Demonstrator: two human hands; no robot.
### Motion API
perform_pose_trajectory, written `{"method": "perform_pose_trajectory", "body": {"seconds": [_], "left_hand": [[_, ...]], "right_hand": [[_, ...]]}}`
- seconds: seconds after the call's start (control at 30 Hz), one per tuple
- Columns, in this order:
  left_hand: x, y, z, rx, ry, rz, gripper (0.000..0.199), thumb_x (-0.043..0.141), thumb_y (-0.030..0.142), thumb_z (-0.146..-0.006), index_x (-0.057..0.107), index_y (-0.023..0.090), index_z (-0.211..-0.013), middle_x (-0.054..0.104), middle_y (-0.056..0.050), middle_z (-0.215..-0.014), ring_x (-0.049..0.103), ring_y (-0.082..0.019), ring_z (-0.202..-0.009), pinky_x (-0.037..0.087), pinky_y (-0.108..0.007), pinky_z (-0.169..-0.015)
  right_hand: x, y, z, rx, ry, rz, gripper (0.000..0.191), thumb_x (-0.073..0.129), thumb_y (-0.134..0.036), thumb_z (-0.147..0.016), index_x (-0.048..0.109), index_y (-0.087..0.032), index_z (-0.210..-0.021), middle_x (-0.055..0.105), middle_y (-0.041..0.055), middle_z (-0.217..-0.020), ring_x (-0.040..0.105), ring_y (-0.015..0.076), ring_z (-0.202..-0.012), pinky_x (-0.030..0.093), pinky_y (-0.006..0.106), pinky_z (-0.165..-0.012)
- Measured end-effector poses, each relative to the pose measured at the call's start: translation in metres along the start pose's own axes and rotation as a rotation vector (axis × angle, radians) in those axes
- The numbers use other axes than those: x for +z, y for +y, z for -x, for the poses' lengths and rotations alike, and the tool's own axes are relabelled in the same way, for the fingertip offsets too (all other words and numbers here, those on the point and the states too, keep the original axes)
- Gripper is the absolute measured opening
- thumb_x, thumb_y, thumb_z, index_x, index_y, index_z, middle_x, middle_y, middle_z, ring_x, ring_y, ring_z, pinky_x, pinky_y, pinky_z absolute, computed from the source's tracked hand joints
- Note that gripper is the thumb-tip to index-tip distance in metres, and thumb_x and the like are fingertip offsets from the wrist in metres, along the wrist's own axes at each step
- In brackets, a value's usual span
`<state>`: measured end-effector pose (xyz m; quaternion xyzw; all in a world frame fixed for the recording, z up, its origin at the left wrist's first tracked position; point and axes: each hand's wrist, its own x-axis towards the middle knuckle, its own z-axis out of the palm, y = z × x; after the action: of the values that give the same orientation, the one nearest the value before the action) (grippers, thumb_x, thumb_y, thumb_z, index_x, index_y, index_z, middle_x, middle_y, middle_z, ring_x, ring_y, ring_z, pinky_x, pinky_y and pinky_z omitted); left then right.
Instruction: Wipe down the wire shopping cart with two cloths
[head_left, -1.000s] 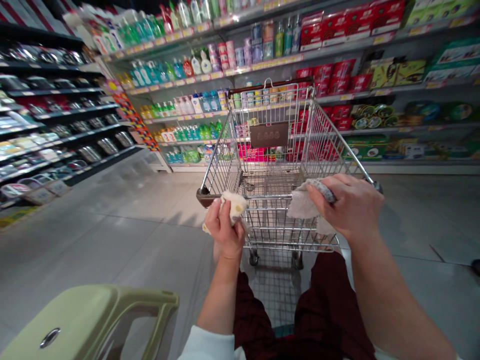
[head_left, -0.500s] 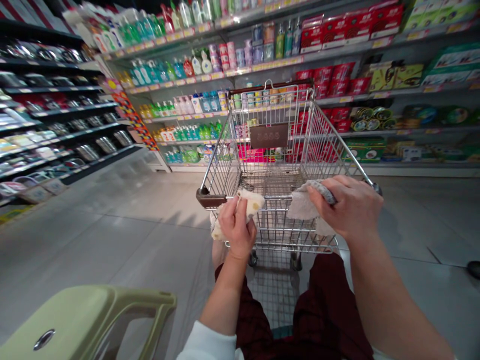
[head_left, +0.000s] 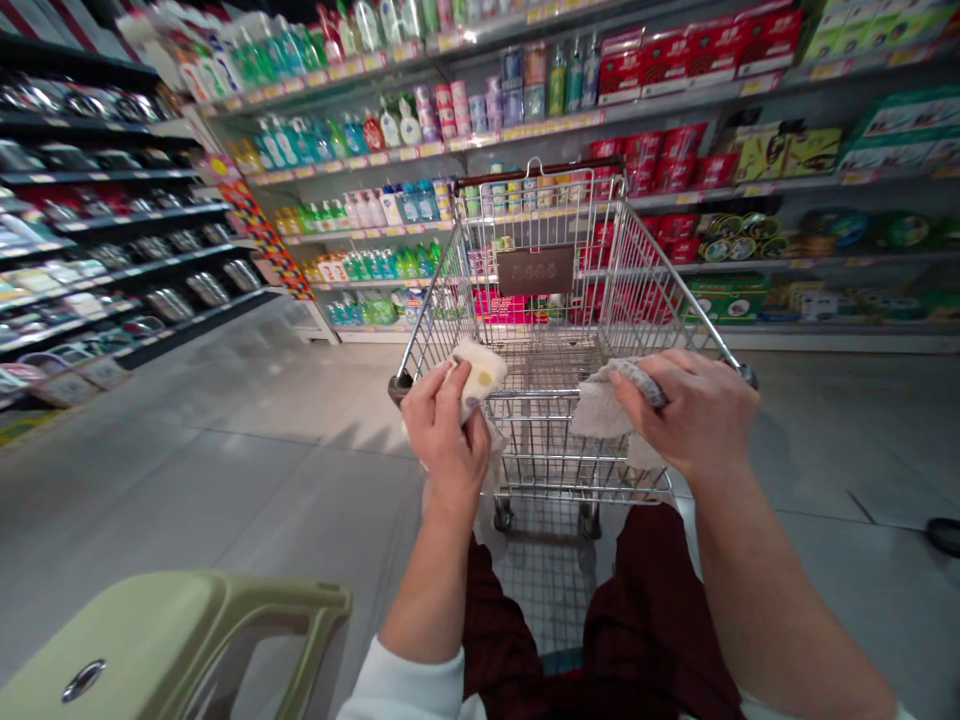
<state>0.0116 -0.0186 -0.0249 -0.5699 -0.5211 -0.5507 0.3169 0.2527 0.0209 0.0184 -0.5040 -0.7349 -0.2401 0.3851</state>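
A metal wire shopping cart [head_left: 536, 430] stands in front of my knees. My left hand [head_left: 446, 430] is closed round a cream cloth [head_left: 480, 375] with a yellowish spot, at the left end of the cart's near top rail. Part of that cloth hangs down below the hand. On the right of the same rail, my right hand [head_left: 694, 405] grips a light grey cloth [head_left: 600, 405], bunched under the fingers and draped over the wire. The fingertips of the right hand are partly hidden by the hand itself.
A pale green plastic stool [head_left: 150, 620] stands at the lower left. Shelves of bottles and boxes [head_left: 690, 50] run behind the cart. Racks of metal pots [head_left: 169, 303] line the left side. A dark round object [head_left: 943, 535] lies on the floor at far right.
My left hand and its cream cloth have shifted left and slightly up along the rail, covering the dark left corner piece. My right hand stays almost in place.
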Motion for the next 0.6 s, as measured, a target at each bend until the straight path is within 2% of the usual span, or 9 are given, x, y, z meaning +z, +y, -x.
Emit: {"method": "perform_pose_trajectory", "body": {"seconds": [0.1, 0.2, 0.33, 0.37, 0.4, 0.47, 0.53, 0.57, 0.6], "left_hand": [[0.005, 0.007, -0.001, 0.054, -0.129, 0.026, 0.033, 0.057, 0.019, -0.083, 0.066, 0.021, -0.116, 0.065, -0.009, -0.115, 0.056, -0.024, -0.112, 0.039, -0.043, -0.103], [0.008, 0.021, 0.015, 0.065, -0.147, 0.110, 0.035, 0.057, 0.015, -0.081, 0.066, 0.022, -0.114, 0.064, -0.009, -0.114, 0.054, -0.025, -0.114, 0.040, -0.043, -0.103], [0.008, 0.041, 0.034, 0.151, -0.331, 0.211, 0.032, 0.055, 0.013, -0.080, 0.067, 0.022, -0.109, 0.066, -0.008, -0.105, 0.055, -0.024, -0.109, 0.043, -0.043, -0.101], [0.007, 0.044, 0.034, 0.160, -0.343, 0.228, 0.031, 0.054, 0.012, -0.082, 0.066, 0.022, -0.109, 0.065, -0.008, -0.105, 0.055, -0.023, -0.108, 0.044, -0.042, -0.100], [0.004, 0.045, 0.032, 0.158, -0.313, 0.236, 0.031, 0.053, 0.012, -0.083, 0.066, 0.023, -0.109, 0.065, -0.008, -0.106, 0.056, -0.022, -0.108, 0.045, -0.041, -0.098], [-0.003, 0.041, 0.020, 0.126, -0.141, 0.209, 0.031, 0.051, 0.012, -0.085, 0.065, 0.025, -0.109, 0.063, -0.007, -0.108, 0.056, -0.021, -0.109, 0.047, -0.039, -0.096], [-0.011, 0.027, 0.002, 0.058, 0.053, 0.115, 0.031, 0.051, 0.013, -0.086, 0.066, 0.025, -0.109, 0.060, -0.008, -0.112, 0.055, -0.022, -0.112, 0.045, -0.040, -0.097], [-0.014, 0.017, -0.007, 0.003, 0.117, 0.058, 0.032, 0.050, 0.012, -0.085, 0.066, 0.023, -0.110, 0.059, -0.009, -0.114, 0.054, -0.023, -0.113, 0.044, -0.041, -0.099], [-0.016, 0.006, -0.014, -0.058, 0.122, -0.004, 0.032, 0.050, 0.012, -0.085, 0.066, 0.022, -0.111, 0.059, -0.010, -0.116, 0.053, -0.023, -0.114, 0.042, -0.041, -0.100]], "right_hand": [[0.001, 0.000, 0.000, -0.010, 0.012, 0.015, 0.040, 0.050, -0.050, -0.091, 0.069, -0.020, -0.070, 0.067, 0.0052, -0.071, 0.056, 0.0174, -0.068, 0.030, 0.030, -0.061], [0.001, 0.001, 0.000, -0.024, 0.021, 0.028, 0.041, 0.050, -0.050, -0.091, 0.067, -0.020, -0.069, 0.068, 0.0051, -0.072, 0.057, 0.0171, -0.068, 0.030, 0.030, -0.062], [0.002, 0.001, 0.000, -0.039, 0.033, 0.056, 0.039, 0.051, -0.049, -0.091, 0.066, -0.020, -0.070, 0.067, 0.0043, -0.072, 0.056, 0.0164, -0.067, 0.031, 0.030, -0.063], [0.002, 0.002, 0.000, -0.044, 0.034, 0.061, 0.039, 0.051, -0.049, -0.091, 0.066, -0.020, -0.070, 0.067, 0.0041, -0.072, 0.056, 0.0162, -0.067, 0.031, 0.030, -0.062], [0.002, 0.002, 0.001, -0.050, 0.035, 0.063, 0.038, 0.051, -0.049, -0.091, 0.066, -0.020, -0.070, 0.067, 0.0039, -0.072, 0.056, 0.0161, -0.067, 0.031, 0.030, -0.062], [0.001, 0.002, 0.001, -0.059, 0.039, 0.058, 0.038, 0.052, -0.048, -0.091, 0.066, -0.020, -0.070, 0.067, 0.0037, -0.071, 0.056, 0.0160, -0.067, 0.031, 0.030, -0.063], [0.001, 0.002, 0.001, -0.059, 0.047, 0.049, 0.037, 0.052, -0.048, -0.091, 0.066, -0.020, -0.070, 0.066, 0.0036, -0.071, 0.056, 0.0159, -0.067, 0.031, 0.029, -0.063], [0.001, 0.002, 0.001, -0.055, 0.050, 0.046, 0.037, 0.052, -0.047, -0.091, 0.066, -0.020, -0.070, 0.066, 0.0036, -0.071, 0.056, 0.0158, -0.067, 0.030, 0.029, -0.062], [0.001, 0.001, 0.001, -0.048, 0.052, 0.044, 0.037, 0.053, -0.047, -0.091, 0.066, -0.020, -0.069, 0.066, 0.0037, -0.070, 0.056, 0.0158, -0.067, 0.030, 0.030, -0.062]]}}
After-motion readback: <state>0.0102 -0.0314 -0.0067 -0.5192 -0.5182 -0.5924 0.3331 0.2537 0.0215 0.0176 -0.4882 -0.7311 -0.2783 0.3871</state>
